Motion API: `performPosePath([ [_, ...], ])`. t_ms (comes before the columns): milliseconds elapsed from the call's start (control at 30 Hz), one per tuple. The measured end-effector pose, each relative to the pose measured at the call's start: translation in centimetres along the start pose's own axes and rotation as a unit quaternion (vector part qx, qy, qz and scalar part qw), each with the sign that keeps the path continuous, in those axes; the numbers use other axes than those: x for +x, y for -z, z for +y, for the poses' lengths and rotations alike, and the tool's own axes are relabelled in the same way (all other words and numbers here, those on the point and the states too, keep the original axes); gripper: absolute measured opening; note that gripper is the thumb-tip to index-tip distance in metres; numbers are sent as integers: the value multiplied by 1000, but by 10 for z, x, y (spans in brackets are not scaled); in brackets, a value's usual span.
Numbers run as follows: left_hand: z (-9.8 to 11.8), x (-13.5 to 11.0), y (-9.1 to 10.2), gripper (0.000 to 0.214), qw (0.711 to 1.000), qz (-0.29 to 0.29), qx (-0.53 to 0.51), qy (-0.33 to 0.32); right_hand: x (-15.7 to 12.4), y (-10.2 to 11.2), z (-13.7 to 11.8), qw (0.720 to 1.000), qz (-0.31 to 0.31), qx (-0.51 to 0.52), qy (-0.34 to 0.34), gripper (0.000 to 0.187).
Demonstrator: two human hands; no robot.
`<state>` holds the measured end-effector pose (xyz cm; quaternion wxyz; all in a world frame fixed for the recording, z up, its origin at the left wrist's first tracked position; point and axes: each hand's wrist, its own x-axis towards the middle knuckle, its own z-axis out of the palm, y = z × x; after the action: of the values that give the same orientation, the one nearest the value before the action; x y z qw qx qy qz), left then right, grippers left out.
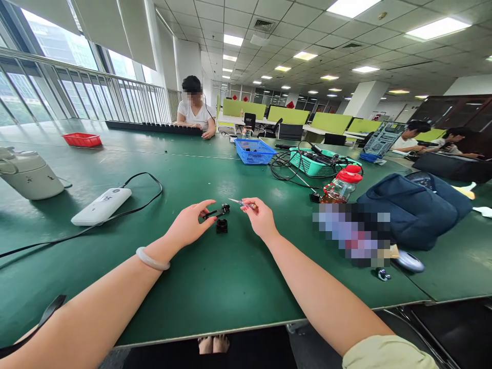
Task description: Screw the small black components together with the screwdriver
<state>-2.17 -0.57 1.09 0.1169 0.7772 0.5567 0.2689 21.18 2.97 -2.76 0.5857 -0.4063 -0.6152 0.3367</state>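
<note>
Over the green table, my left hand (191, 221) pinches a small black bracket-like part (217, 211) between thumb and fingers. The part points right, toward my other hand. Just below its end, a second small black piece (222, 226) rests on the tabletop, apart from my fingers. My right hand (260, 218) is closed around a small screwdriver (249, 205) with a yellowish handle. Its thin shaft points left, and the tip is a short gap from the black part. What exactly the two black pieces are is too small to tell.
On the left are a white power bank (102, 206) with a black cable, a pale kettle-like container (33, 174) and a red tray (82, 139). Ahead stand a blue basket (254, 152) and a teal basket (313, 165). A red-lidded bottle (342, 184) and dark bag (413, 210) sit right.
</note>
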Motion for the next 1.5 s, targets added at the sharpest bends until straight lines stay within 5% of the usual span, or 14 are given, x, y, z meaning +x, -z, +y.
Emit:
performPosePath([
  [467, 7, -6, 1, 43, 986, -53, 157, 38, -5, 6, -14, 1000, -26, -10, -13, 17],
  [767, 8, -11, -2, 60, 988, -87, 129, 11, -3, 9, -17, 999, 16, 27, -15, 21],
  [1100, 16, -10, -23, 62, 995, -71, 45, -58, -8, 5, -28, 997, -25, 66, -21, 20],
  [1367, 17, -7, -30, 49, 980, -146, 13, -135, 5, 14, -17, 987, 110, 108, -53, 23],
  [1500, 16, -7, -29, 33, 975, -152, 6, -165, 9, 18, -14, 982, 126, 121, -73, 23],
])
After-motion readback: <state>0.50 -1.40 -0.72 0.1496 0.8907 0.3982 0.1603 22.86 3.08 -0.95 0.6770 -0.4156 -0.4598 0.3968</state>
